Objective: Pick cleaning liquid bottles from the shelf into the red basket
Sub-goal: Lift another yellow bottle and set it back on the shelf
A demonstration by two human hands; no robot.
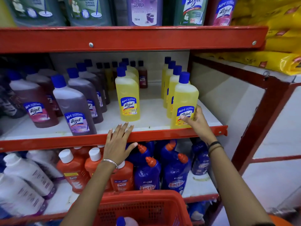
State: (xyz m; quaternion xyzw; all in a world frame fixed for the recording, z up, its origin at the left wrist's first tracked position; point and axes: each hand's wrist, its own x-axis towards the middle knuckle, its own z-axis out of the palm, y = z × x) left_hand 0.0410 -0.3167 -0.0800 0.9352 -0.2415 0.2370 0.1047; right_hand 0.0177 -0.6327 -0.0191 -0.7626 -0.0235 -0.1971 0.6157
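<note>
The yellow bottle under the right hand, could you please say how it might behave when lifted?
The yellow bottle looks nearly full, so probably heavy for its size. Tall, narrow and at the shelf edge, it may tip. The right hand holds it low; smooth plastic could slip.

The yellow bottles (130, 95) on the middle shelf read "All in 1 Lizol", as do the purple bottles (74, 105). A lavender bottle (144, 11) above reads "Floor Cleaner Lavender 750 ml". Below, the blue bottles (147, 175) and orange bottles (72, 173) read "Bactin".
</note>
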